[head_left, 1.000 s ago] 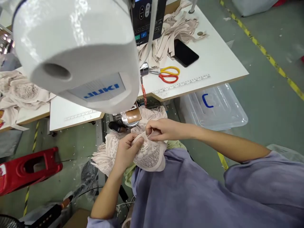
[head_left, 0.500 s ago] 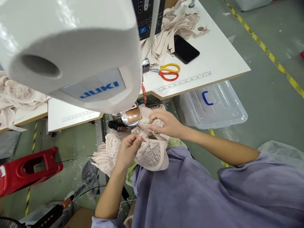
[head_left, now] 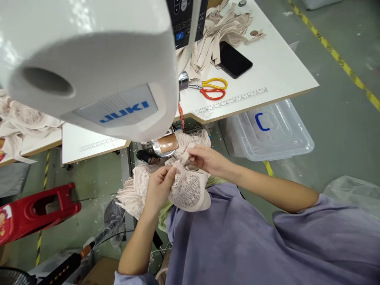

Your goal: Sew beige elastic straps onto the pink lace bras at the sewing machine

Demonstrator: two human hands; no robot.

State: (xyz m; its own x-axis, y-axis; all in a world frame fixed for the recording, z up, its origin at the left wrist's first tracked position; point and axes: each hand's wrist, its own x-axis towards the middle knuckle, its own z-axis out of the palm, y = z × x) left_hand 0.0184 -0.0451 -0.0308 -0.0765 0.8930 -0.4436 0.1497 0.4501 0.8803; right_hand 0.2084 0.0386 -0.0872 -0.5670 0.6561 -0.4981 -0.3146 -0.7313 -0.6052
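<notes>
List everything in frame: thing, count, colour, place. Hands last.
sewing machine: 1, white, JUKI label, top left, over the work
control panel: 1, black, on the machine
lace garment: 1, pale pink, below the machine head
fabric strips: pile, beige, table top
phone: 1, black, on table beside the strips
scissors: 1, yellow and red handles, on table
table: 1, white, ruler along its edge
plastic bin: 1, clear, blue handle, floor under table
stool: 1, red, floor left
left hand: pinching the lace garment
right hand: pinching the garment's upper edge
</notes>
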